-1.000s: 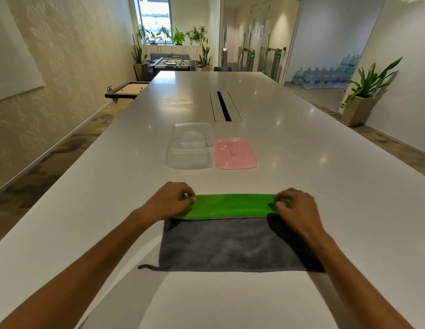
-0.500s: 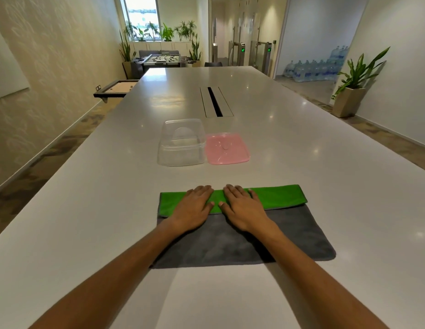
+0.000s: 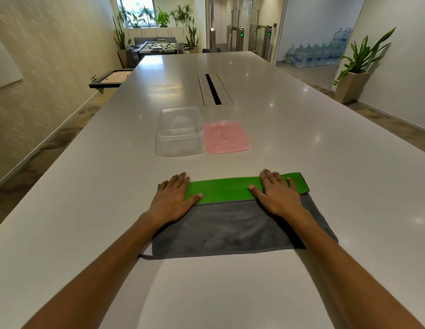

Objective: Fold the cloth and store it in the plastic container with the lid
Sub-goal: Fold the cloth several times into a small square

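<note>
Cloth [image 3: 230, 224] lies flat on the white bench [image 3: 301, 150] right in front of me, one piece only, grey on its near part with its far edge turned back toward me in a single green band. My left hand [image 3: 173, 198] rests palm down on the left end of that band, fingers stretched out and slightly spread, clamped on nothing. My right hand [image 3: 275, 193] lies the same way near the right end, flat and unclenched, with a short bit of green showing past it. The two hands are well apart, with bare green fold between them. A small loop, or perhaps a loose thread, pokes out at the cloth's near left corner. Beyond the cloth stands one clear plastic container [image 3: 179, 134], uncovered. One pink lid [image 3: 227, 137] lies flat on the bench just beside it on the right. Both are apart from the cloth.
</note>
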